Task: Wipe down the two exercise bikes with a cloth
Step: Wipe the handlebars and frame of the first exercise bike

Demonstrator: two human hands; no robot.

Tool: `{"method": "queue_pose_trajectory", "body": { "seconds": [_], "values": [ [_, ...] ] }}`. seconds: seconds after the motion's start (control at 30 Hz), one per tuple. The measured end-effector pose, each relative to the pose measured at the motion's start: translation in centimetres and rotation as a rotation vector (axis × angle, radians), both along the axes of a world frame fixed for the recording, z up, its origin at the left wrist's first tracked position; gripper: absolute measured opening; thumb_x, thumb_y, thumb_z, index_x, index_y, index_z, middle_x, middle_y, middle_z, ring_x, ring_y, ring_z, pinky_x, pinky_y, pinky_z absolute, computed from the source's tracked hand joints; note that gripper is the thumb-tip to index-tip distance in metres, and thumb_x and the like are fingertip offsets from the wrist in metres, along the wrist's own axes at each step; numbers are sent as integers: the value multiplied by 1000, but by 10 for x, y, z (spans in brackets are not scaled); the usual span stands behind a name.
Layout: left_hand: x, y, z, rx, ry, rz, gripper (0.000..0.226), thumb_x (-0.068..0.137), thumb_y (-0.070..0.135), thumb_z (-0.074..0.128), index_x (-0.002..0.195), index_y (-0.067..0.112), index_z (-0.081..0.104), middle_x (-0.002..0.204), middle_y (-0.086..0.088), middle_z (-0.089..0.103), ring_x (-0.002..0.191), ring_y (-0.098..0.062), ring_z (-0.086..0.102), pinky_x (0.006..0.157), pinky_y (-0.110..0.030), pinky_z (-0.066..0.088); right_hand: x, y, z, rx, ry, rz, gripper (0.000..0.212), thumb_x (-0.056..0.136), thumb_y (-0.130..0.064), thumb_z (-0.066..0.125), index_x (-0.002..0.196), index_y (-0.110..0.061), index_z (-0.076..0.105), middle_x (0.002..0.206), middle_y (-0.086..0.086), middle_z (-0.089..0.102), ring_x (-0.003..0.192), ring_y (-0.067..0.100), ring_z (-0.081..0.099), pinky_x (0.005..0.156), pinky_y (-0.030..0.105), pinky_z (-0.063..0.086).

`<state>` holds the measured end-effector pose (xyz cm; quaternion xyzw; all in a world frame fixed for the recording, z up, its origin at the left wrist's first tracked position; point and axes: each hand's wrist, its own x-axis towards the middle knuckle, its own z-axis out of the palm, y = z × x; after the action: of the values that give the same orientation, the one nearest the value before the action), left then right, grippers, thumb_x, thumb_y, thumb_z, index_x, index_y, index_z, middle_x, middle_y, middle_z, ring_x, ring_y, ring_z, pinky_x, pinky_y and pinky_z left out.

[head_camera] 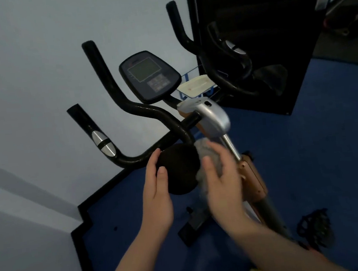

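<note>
An exercise bike (214, 118) stands before me, with black handlebars (140, 110), a dark console (149, 76) and a silver and copper column. A round black foam pad (181, 168) sits on the handlebar's near end. My left hand (157, 190) rests against the pad's left side with straight fingers. My right hand (220, 179), blurred by motion, holds a grey cloth (208, 152) against the pad's right side.
A pale wall rises on the left, with a black skirting edge (81, 223) along the blue floor (307, 144). A large mirror (262, 38) at the right reflects the handlebars. A white tray in a blue wire rack (197, 85) sits behind the console. A black pedal (315, 227) shows lower right.
</note>
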<state>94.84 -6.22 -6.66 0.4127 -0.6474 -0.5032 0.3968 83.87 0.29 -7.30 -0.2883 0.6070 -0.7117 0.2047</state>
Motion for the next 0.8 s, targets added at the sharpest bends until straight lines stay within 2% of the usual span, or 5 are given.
{"method": "queue_pose_trajectory", "body": {
  "seconds": [0.1, 0.2, 0.37, 0.6, 0.8],
  "values": [
    [1, -1, -1, 1, -18, -16, 39, 105, 28, 35, 141, 40, 39, 130, 33, 45, 114, 26, 42, 85, 5, 34, 34, 3, -15, 13, -142, -1, 36, 100, -32, 48, 129, -53, 41, 126, -39, 47, 117, -14, 48, 94, 8, 44],
    [4, -2, -2, 6, -22, -39, 40, 105, 30, 34, 143, 41, 37, 130, 35, 42, 113, 29, 39, 85, 6, 32, 36, 6, -16, 5, -161, -20, 32, 101, -28, 47, 128, -46, 43, 117, -44, 48, 111, -15, 51, 86, 6, 45],
    [5, -3, -2, 3, -27, -61, 42, 105, 30, 34, 146, 38, 34, 135, 32, 40, 117, 26, 38, 87, 6, 32, 3, -24, 14, -61, -107, -60, 24, 104, -22, 43, 124, -34, 47, 110, -22, 58, 101, -9, 57, 81, 11, 48],
    [5, -5, -7, 1, -2, -81, 44, 104, 30, 36, 147, 37, 35, 143, 23, 41, 121, 23, 38, 88, 5, 31, 12, -14, -2, 19, -69, -63, 22, 103, -23, 43, 111, -43, 46, 104, -19, 58, 93, -15, 57, 70, 5, 45],
    [0, -3, -8, -22, 17, -37, 46, 101, 37, 34, 147, 34, 37, 144, 18, 44, 126, 13, 41, 95, 1, 33, 19, -14, -7, 66, 50, -24, 28, 102, -34, 41, 119, -55, 40, 118, -18, 59, 108, -6, 57, 86, 14, 49]
  ]
}}
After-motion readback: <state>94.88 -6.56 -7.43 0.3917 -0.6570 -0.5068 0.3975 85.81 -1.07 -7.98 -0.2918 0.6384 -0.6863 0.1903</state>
